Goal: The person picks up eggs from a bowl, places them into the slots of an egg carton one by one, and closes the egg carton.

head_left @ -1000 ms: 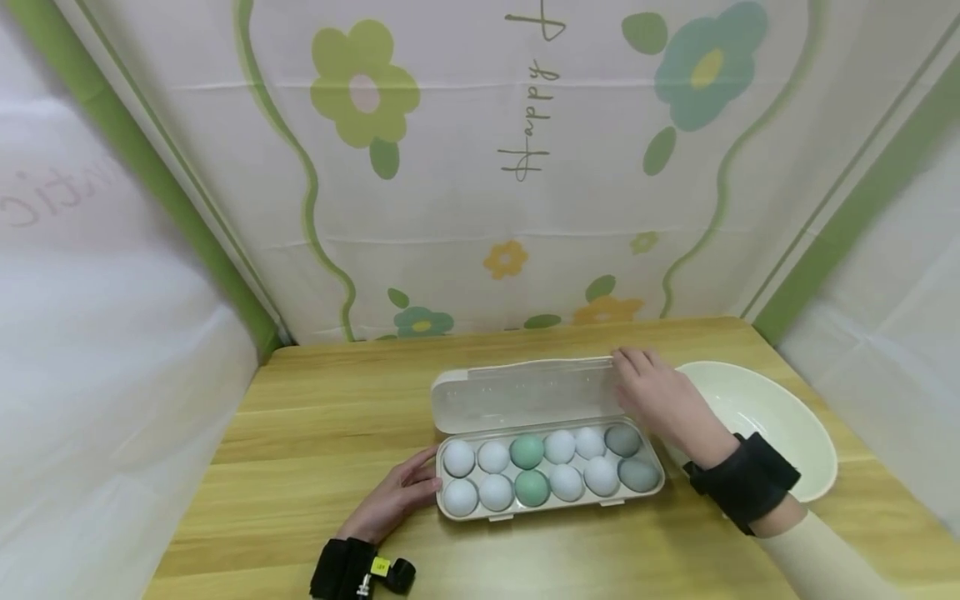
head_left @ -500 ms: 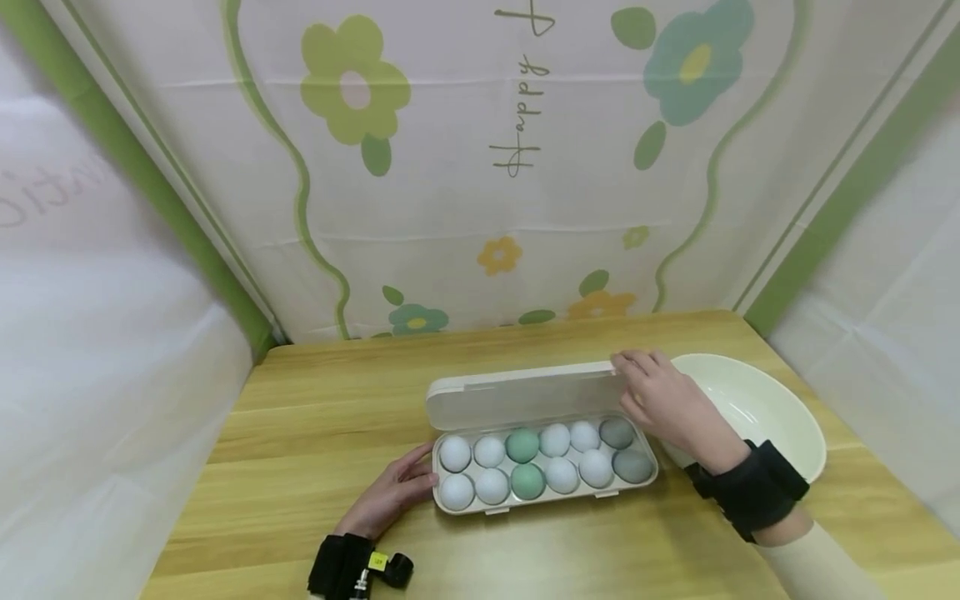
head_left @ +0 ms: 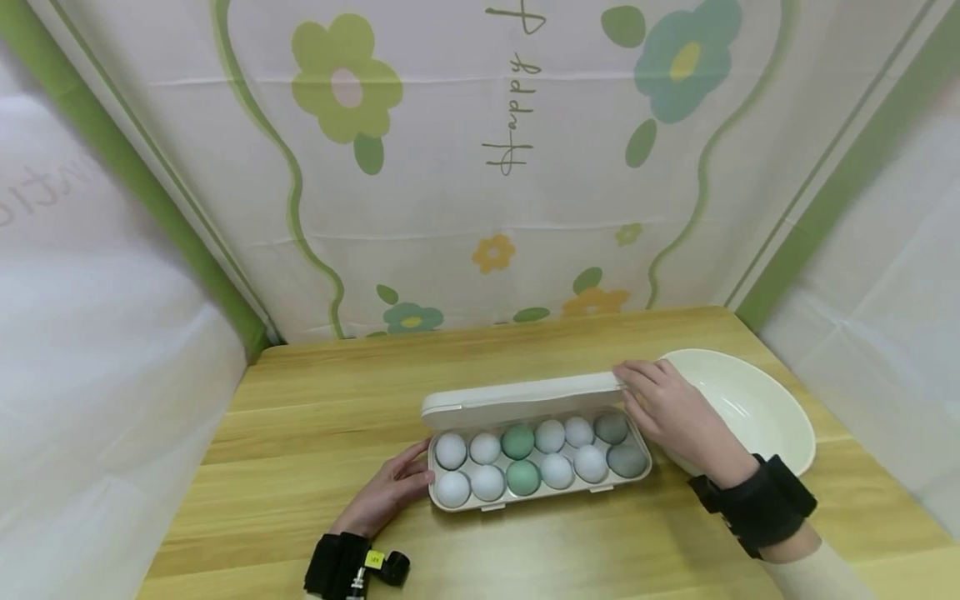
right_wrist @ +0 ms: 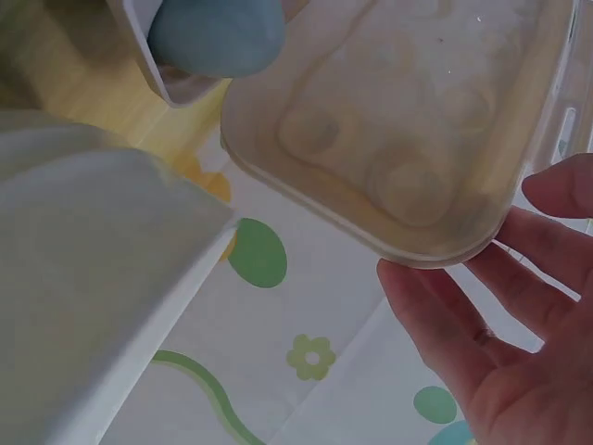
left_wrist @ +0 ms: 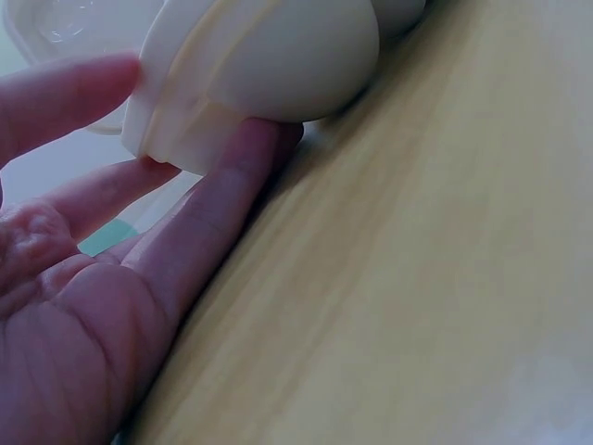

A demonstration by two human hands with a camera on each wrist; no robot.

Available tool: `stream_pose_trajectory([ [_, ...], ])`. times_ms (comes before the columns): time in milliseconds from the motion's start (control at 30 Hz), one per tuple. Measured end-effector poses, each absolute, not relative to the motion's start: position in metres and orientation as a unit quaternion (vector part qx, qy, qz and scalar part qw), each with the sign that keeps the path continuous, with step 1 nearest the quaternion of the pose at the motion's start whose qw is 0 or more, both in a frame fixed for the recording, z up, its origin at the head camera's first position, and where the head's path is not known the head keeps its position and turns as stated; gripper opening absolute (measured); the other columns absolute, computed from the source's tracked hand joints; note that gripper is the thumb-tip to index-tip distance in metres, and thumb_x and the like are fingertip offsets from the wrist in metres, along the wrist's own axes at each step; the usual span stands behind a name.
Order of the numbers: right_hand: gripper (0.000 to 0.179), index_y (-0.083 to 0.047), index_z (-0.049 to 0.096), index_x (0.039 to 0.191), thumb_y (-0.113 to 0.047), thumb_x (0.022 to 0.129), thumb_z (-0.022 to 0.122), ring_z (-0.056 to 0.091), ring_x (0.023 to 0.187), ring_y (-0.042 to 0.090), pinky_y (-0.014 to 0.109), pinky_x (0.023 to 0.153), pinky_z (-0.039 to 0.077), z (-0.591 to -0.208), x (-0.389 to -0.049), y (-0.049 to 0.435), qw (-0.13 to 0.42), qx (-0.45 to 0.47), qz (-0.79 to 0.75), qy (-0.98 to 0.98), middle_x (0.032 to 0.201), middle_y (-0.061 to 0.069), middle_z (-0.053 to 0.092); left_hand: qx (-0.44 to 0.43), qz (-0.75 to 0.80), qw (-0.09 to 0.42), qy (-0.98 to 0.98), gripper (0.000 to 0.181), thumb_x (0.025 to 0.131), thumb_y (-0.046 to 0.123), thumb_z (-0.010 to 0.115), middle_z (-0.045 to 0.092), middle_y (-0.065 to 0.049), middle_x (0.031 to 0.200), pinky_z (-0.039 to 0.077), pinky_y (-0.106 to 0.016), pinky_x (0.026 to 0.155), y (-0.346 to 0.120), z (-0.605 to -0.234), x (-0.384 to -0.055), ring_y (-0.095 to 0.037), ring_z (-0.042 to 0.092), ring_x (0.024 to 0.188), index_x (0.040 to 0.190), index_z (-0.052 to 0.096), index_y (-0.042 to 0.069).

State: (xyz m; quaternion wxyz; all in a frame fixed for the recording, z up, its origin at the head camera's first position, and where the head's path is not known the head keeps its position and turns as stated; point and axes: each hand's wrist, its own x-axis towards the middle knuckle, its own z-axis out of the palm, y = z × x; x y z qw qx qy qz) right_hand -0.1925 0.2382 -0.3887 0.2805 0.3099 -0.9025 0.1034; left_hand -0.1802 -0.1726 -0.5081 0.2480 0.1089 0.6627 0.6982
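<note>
An egg box point(head_left: 542, 497) sits on the table in the head view, filled with two rows of eggs. Most are white eggs point(head_left: 452, 451); a pair of green eggs point(head_left: 522, 477) and a pair of grey eggs point(head_left: 626, 461) sit among them. Its see-through lid point(head_left: 525, 392) leans partway down over the back row. My right hand point(head_left: 671, 412) grips the lid's right end by its corner, fingers and thumb on the edge in the right wrist view. At the box's left end my left hand point(head_left: 386, 492) holds the base, one fingertip low near the tabletop point(left_wrist: 398, 241).
A wide cream bowl point(head_left: 780, 425) stands at the right, partly hidden behind my right hand and wrist. Behind the table rises a flower-printed cloth point(head_left: 420, 192), with pale cloth walls on both sides. Black bands point(head_left: 757, 508) circle my wrists.
My right hand has swung the lid from nearly upright forward and down toward the eggs. The left hand keeps its place at the box's end. The whole head view has shifted slightly.
</note>
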Motion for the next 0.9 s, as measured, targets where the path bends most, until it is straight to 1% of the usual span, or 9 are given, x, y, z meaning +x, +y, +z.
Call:
stream_pose_trajectory([
  [133, 0.035, 0.002, 0.062, 0.112, -0.004, 0.077, 0.064, 0.052, 0.086, 0.026, 0.039, 0.068, 0.048, -0.391, -0.189, 0.240, 0.296, 0.316, 0.113, -0.894, 0.105, 0.017, 0.064, 0.108, 0.698, 0.248, 0.663, 0.064, 0.093, 0.018, 0.054, 0.040, -0.031, 0.137, 0.043, -0.031, 0.095, -0.173, -0.508, -0.180, -0.026, 0.048, 0.117, 0.145, 0.020, 0.004],
  [367, 0.031, -0.001, 0.064, 0.110, -0.006, 0.079, 0.064, 0.053, 0.093, 0.026, 0.041, 0.073, 0.051, -0.395, -0.181, 0.245, 0.300, 0.323, 0.126, -0.889, 0.104, 0.015, 0.064, 0.111, 0.701, 0.250, 0.658, 0.064, 0.093, 0.017, 0.053, 0.040, -0.031, 0.136, 0.044, -0.029, 0.093, -0.174, -0.509, -0.180, -0.025, 0.049, 0.116, 0.145, 0.018, 0.004],
  [600, 0.030, 0.000, 0.065, 0.106, -0.004, 0.076, 0.066, 0.055, 0.095, 0.026, 0.039, 0.078, 0.049, -0.401, -0.177, 0.247, 0.312, 0.338, 0.145, -0.876, 0.101, 0.014, 0.066, 0.105, 0.702, 0.248, 0.659, 0.065, 0.092, 0.018, 0.054, 0.039, -0.032, 0.136, 0.043, -0.036, 0.096, -0.173, -0.512, -0.181, -0.029, 0.046, 0.119, 0.145, 0.019, 0.004],
  [767, 0.031, -0.002, 0.065, 0.106, -0.004, 0.075, 0.067, 0.055, 0.097, 0.023, 0.034, 0.082, 0.047, -0.404, -0.172, 0.249, 0.300, 0.337, 0.159, -0.878, 0.102, 0.011, 0.065, 0.103, 0.699, 0.246, 0.663, 0.063, 0.092, 0.017, 0.054, 0.038, -0.032, 0.137, 0.041, -0.039, 0.098, -0.173, -0.512, -0.181, -0.030, 0.044, 0.120, 0.144, 0.021, 0.004],
  [900, 0.030, -0.003, 0.065, 0.105, -0.005, 0.076, 0.067, 0.055, 0.098, 0.023, 0.033, 0.082, 0.046, -0.406, -0.168, 0.250, 0.295, 0.338, 0.161, -0.879, 0.103, 0.011, 0.065, 0.107, 0.701, 0.246, 0.661, 0.061, 0.092, 0.017, 0.054, 0.039, -0.030, 0.136, 0.042, -0.036, 0.097, -0.172, -0.511, -0.182, -0.028, 0.045, 0.120, 0.144, 0.024, 0.005],
])
